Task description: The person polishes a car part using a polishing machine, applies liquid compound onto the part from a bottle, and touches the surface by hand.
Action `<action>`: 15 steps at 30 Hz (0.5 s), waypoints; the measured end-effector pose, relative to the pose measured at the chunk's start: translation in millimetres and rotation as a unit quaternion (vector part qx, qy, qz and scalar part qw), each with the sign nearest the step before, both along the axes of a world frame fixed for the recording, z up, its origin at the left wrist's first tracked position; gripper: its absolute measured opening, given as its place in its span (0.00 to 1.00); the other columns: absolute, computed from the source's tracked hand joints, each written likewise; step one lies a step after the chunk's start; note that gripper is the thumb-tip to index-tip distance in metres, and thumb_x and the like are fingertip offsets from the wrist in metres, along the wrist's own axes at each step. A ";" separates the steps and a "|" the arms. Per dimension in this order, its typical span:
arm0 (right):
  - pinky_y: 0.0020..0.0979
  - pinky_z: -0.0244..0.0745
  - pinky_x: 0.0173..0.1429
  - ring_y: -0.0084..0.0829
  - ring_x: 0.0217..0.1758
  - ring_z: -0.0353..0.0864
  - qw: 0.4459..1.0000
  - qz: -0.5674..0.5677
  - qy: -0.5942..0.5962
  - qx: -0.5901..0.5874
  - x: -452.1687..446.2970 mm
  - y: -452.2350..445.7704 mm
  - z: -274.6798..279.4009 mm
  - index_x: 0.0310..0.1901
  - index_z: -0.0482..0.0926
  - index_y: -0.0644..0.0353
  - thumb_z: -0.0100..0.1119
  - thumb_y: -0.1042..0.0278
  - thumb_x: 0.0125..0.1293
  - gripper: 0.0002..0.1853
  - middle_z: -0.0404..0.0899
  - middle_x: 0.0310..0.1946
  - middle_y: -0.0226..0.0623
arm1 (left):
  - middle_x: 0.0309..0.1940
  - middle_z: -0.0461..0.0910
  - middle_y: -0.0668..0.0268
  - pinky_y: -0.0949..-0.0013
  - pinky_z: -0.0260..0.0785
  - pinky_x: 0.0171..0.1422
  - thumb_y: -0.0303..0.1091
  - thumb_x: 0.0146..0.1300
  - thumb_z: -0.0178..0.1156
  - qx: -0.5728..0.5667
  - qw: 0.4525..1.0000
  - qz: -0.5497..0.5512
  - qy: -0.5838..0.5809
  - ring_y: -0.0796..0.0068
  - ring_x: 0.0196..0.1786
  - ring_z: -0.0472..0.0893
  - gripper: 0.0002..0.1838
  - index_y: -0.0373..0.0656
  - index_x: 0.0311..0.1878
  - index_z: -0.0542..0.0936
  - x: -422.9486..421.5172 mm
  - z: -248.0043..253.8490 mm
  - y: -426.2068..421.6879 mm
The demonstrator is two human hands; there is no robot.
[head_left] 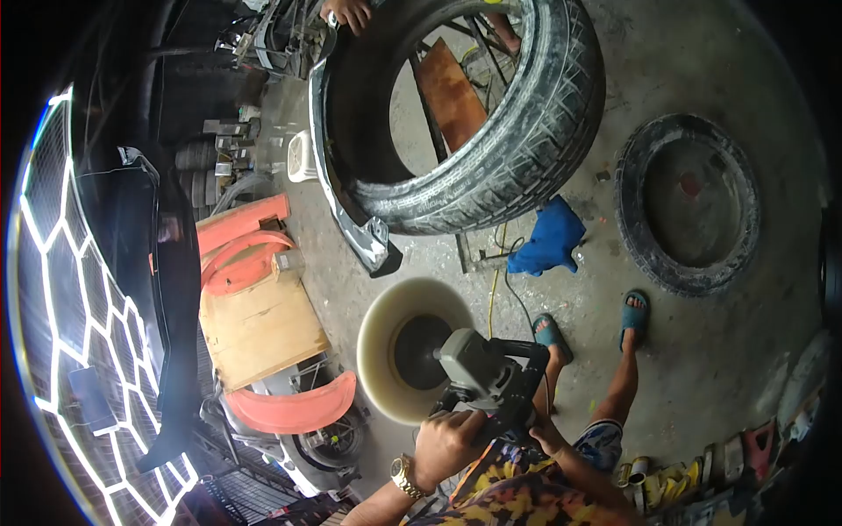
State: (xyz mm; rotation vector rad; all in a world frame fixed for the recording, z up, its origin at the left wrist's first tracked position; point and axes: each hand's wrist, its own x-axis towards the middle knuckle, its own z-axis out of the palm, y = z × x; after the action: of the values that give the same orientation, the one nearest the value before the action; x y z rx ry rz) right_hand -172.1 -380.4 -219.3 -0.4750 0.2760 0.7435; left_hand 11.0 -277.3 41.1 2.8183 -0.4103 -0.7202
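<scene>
My left hand (449, 447), with a gold watch at the wrist, is closed round the grey-and-black body of a power polisher (482, 373). My right hand (549, 435) grips the rear of the same machine, its fingers partly hidden. At the tool's front end a broad cream pad (377, 351) with a dark round middle faces down and left. Beyond it, a dark glossy curved car-body part (326, 167) leans along the side of a large tyre (491, 188). Another person's hand (349, 13) touches the top of that part.
A second tyre (636, 245) lies flat on the right. A blue cloth (551, 238) and a yellow cable (493, 302) are near my sandalled feet. Left stand a wooden board (263, 333), red curved panels (294, 405), a motorcycle (329, 447) and bright hexagonal lights (66, 289).
</scene>
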 end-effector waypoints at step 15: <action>0.31 0.62 0.66 0.26 0.60 0.69 0.994 0.013 -0.099 0.033 47.5 32.7 -12.0 0.65 0.65 0.69 0.65 0.45 0.60 0.41 0.75 0.56 0.34 | 0.18 0.74 0.65 0.61 0.69 0.28 0.32 0.49 0.67 0.035 0.997 0.013 -0.074 0.62 0.23 0.78 0.10 0.44 0.26 0.73 21.0 32.8 14.5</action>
State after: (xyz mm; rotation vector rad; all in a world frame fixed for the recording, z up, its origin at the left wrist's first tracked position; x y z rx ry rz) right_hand -124.6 -347.7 -231.2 -0.4872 0.0606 0.7232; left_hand 32.1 -262.7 73.9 2.9472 -0.3784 -0.5335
